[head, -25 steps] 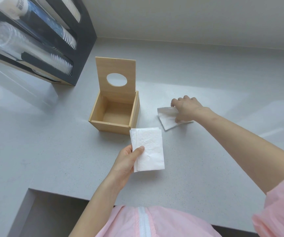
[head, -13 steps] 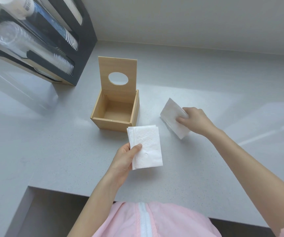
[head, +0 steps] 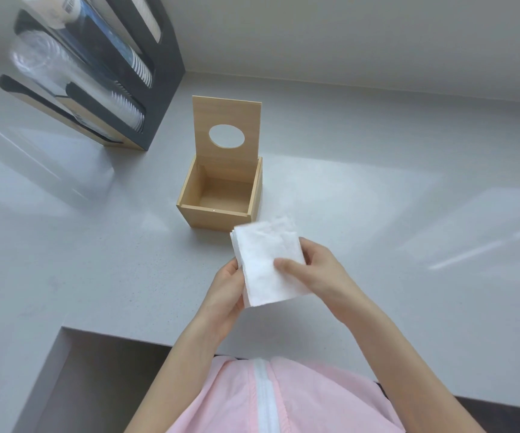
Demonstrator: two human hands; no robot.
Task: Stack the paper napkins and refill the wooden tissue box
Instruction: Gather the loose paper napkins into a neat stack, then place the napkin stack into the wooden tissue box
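A stack of white paper napkins (head: 263,260) is held above the grey counter, just in front of the wooden tissue box (head: 218,215). My left hand (head: 226,290) grips the stack's left edge from below. My right hand (head: 316,273) holds the right side, its thumb pressed on the top napkin. The box is empty inside, and its lid (head: 226,115), with an oval hole, stands upright at the back.
A dark cup dispenser (head: 121,73) with stacked paper and clear plastic cups stands at the back left. The grey counter (head: 408,229) stretches right and ends at a wall. A recessed cut-out (head: 102,376) lies at the near edge.
My right hand picked the loose napkin off the counter, carried it left and laid it on the stack in my left hand. Both hands now hold the stack.
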